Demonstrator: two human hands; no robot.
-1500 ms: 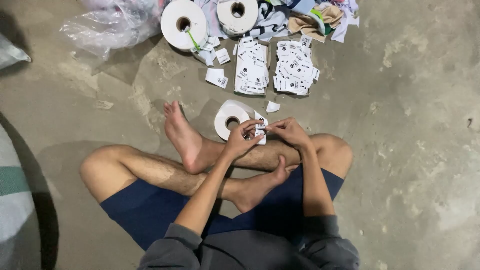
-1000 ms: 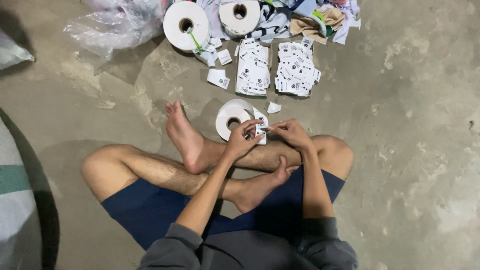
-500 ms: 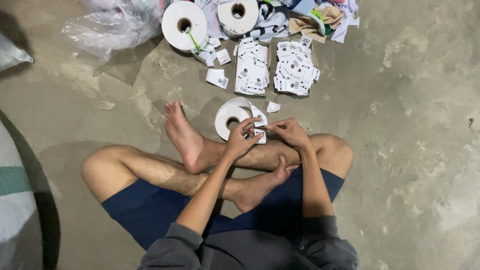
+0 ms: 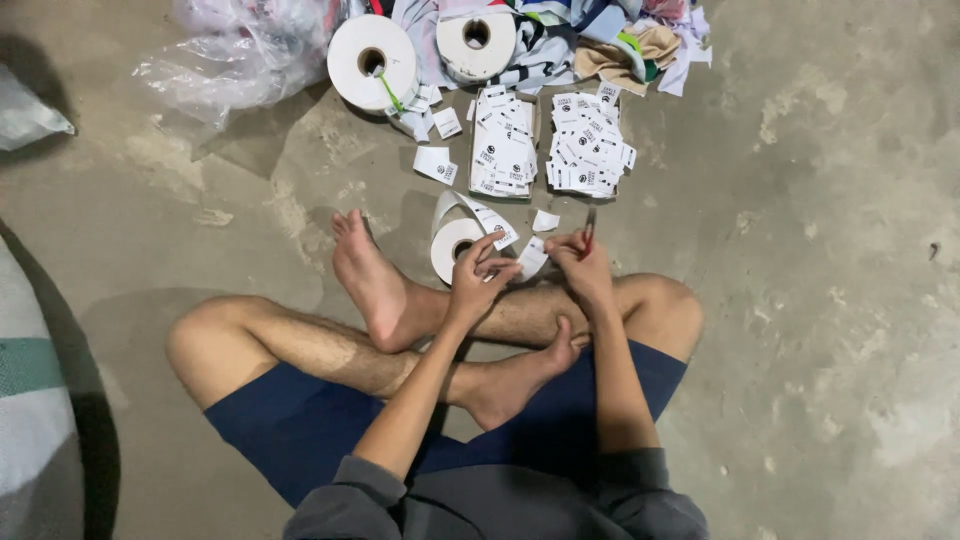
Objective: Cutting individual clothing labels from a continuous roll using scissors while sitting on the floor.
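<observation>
At the bottom of the frame sit grey sleeves and blue shorts [image 4: 300, 425], with bare legs crossed on the concrete floor [image 4: 820, 300]. One foot [image 4: 372, 275] points up at centre left; the other lies lower, near centre.

Just above the shins, the left hand [image 4: 480, 282] is curled, its fingers pinching the loose end of a white label strip [image 4: 488, 218] that runs off a small roll [image 4: 455, 247] lying flat on the floor just beyond the hand. The right hand [image 4: 582, 265] is closed around small scissors [image 4: 589, 230], blades pointing toward the top of the frame. Between the two hands is a cut label [image 4: 531, 257]; the left fingertips seem to touch it, though which hand holds it I cannot tell.

Slightly farther, a single label [image 4: 545, 220] lies loose on the floor. Above it, at upper centre, are two stacks of printed labels [image 4: 545, 150] side by side, with a few stray ones [image 4: 436, 165] to their left.

Along the top edge stand two big white rolls [image 4: 372, 62], a heap of mixed cloth [image 4: 600, 35] to the right, and crumpled clear plastic [image 4: 225, 60] in the upper left.
</observation>
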